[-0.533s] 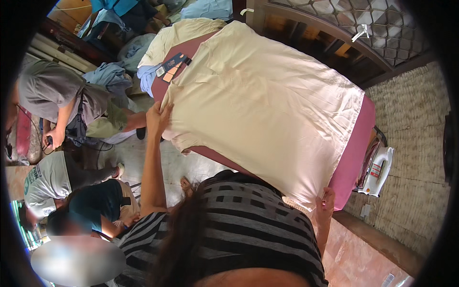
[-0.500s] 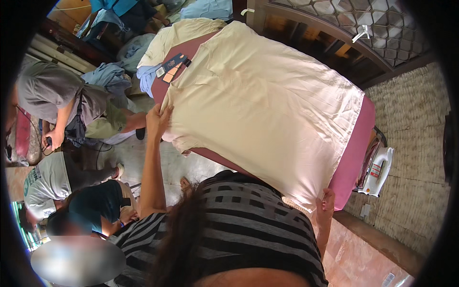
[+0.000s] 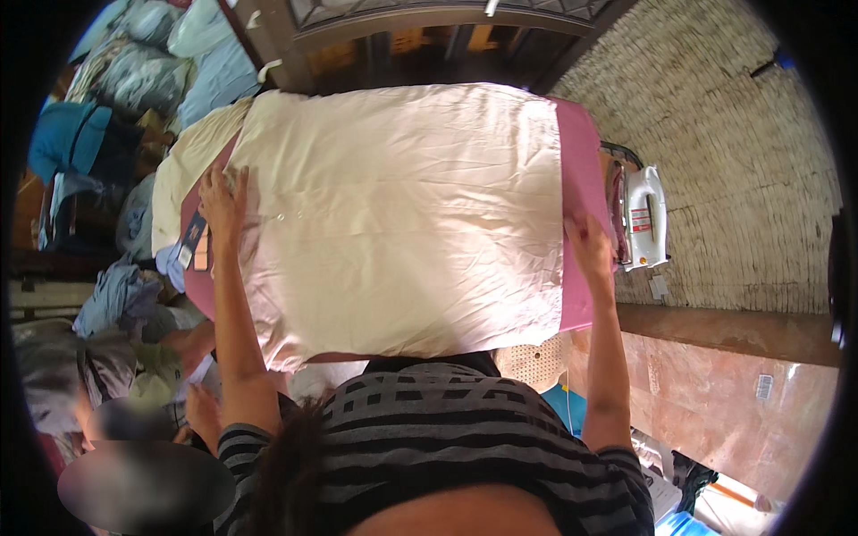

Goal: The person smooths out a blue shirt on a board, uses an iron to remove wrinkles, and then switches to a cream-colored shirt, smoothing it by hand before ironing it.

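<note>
A cream garment [image 3: 420, 223] with small buttons lies spread over a maroon-padded ironing board [image 3: 576, 134], its surface lightly creased. My left hand [image 3: 223, 201] rests on the garment's left edge, fingers stretched and apart. Beside that hand, dark blue and orange cardboard tags [image 3: 195, 239] lie on the padding. At the right hem my right hand [image 3: 586, 239] has its fingers curled and pinched on the cloth edge, the fingertips partly hidden. A white iron [image 3: 643, 219] stands on the rest at the board's right end.
Behind the board is a dark wooden frame with a grille [image 3: 429, 36]. Bagged clothes [image 3: 134, 80] pile up at the far left. Blue cloth [image 3: 116, 295] lies left of the board, near other people. A perforated tan seat [image 3: 532, 362] shows under the near edge.
My view has turned toward the right, so the board now lies straighter across. My left hand has moved up along the left edge; my right hand has moved up the right hem.
</note>
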Demonstrator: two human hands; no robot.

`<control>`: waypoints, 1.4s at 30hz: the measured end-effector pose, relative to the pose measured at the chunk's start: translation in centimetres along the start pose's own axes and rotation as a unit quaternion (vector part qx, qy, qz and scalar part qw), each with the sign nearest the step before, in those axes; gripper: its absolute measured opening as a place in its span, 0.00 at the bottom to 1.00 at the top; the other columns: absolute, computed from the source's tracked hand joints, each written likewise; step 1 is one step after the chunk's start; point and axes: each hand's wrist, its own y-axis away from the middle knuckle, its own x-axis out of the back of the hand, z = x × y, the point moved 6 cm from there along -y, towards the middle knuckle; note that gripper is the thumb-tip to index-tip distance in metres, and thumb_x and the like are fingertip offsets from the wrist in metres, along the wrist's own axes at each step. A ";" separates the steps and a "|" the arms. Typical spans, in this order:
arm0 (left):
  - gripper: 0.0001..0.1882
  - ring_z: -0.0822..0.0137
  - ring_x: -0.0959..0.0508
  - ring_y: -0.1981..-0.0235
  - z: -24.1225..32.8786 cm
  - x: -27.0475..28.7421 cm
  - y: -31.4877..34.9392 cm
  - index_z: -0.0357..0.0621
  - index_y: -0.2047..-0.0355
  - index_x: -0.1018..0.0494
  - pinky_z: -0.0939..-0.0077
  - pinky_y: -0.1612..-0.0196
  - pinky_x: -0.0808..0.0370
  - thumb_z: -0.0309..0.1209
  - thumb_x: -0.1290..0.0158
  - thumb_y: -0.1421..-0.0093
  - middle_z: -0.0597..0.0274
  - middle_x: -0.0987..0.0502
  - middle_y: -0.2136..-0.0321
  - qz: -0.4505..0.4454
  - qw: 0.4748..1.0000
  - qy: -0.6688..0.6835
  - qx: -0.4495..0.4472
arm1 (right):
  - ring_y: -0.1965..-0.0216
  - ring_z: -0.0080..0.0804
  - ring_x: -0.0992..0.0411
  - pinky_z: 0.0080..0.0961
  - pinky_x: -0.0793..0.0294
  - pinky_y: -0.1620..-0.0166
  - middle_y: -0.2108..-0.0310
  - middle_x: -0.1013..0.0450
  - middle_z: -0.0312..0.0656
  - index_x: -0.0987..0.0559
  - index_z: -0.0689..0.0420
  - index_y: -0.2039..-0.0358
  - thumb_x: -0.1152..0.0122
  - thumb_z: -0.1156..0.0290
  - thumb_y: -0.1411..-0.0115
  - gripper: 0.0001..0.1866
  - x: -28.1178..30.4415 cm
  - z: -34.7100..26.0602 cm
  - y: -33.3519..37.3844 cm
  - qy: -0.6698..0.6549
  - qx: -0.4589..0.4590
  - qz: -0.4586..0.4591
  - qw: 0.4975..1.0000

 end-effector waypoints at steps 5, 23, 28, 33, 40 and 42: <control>0.28 0.45 0.28 0.45 -4.2 -6.3 -6.6 0.49 0.46 0.27 0.46 0.49 0.30 0.55 0.47 0.37 0.48 0.26 0.46 -0.205 0.972 0.040 0.112 | 0.64 0.49 0.23 0.45 0.25 0.61 0.69 0.22 0.47 0.22 0.54 0.63 0.38 0.61 0.38 0.10 -3.3 -1.7 -8.9 0.038 0.084 0.093 0.991; 0.31 0.54 0.48 0.28 45.8 -1.4 17.8 0.52 0.35 0.36 0.45 0.31 0.49 0.47 0.48 0.36 0.61 0.45 0.30 -0.250 0.856 0.245 -0.381 | 0.51 0.47 0.27 0.38 0.26 0.51 0.53 0.28 0.50 0.21 0.59 0.58 0.38 0.72 0.38 0.09 8.5 1.3 -5.3 -0.130 0.074 0.094 0.984; 0.33 0.53 0.53 0.26 45.8 -1.0 17.5 0.57 0.35 0.35 0.39 0.31 0.52 0.51 0.47 0.38 0.63 0.48 0.28 -0.267 0.861 0.211 -0.378 | 0.59 0.43 0.25 0.36 0.24 0.55 0.61 0.24 0.51 0.25 0.62 0.54 0.37 0.62 0.36 0.18 14.9 11.0 -5.5 0.196 0.089 0.138 0.967; 0.34 0.52 0.53 0.26 45.9 -0.6 17.4 0.59 0.36 0.33 0.35 0.33 0.51 0.51 0.43 0.41 0.62 0.47 0.29 -0.258 0.852 0.212 -0.404 | 0.79 0.31 0.29 0.29 0.29 0.74 0.77 0.27 0.39 0.25 0.61 0.61 0.40 0.57 0.34 0.18 12.1 12.3 -9.1 -0.124 -0.148 -0.058 0.979; 0.35 0.49 0.47 0.28 44.3 -0.1 17.3 0.47 0.35 0.37 0.37 0.34 0.48 0.50 0.47 0.38 0.58 0.47 0.29 -0.191 0.883 0.247 -0.351 | 0.81 0.24 0.31 0.27 0.30 0.76 0.81 0.28 0.38 0.23 0.64 0.62 0.39 0.52 0.35 0.23 14.8 9.5 -7.4 -0.133 -0.171 -0.077 0.973; 0.35 0.47 0.46 0.29 42.8 -0.5 17.4 0.42 0.35 0.37 0.38 0.34 0.47 0.48 0.48 0.37 0.55 0.46 0.29 -0.204 0.896 0.222 -0.326 | 0.80 0.23 0.31 0.27 0.30 0.75 0.80 0.27 0.39 0.23 0.64 0.62 0.40 0.51 0.35 0.24 15.6 5.7 -5.3 -0.126 -0.131 -0.093 0.979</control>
